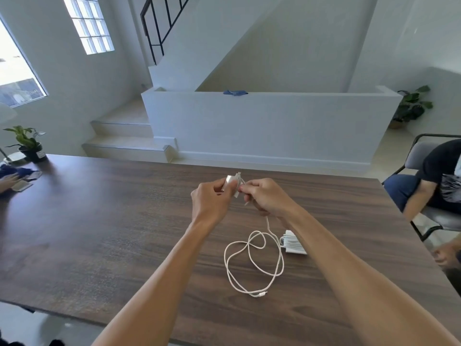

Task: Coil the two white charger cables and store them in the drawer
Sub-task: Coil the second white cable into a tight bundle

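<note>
My left hand (212,198) holds a white charger block (232,184) above the dark wooden table (112,221). Right beside it, my right hand (265,197) pinches the white cable where it meets the block. That cable (252,260) hangs down from my right hand and lies in loose loops on the table, its plug end (262,293) nearest me. A second white charger (292,242), its cable wound around it, lies on the table just under my right forearm. No drawer is in view.
A person sits on a chair (424,156) at the table's right end. Another person's hand (8,182) rests near a phone and blue cloth at the far left, beside a potted plant (28,146). Stairs and a low white wall stand beyond the table.
</note>
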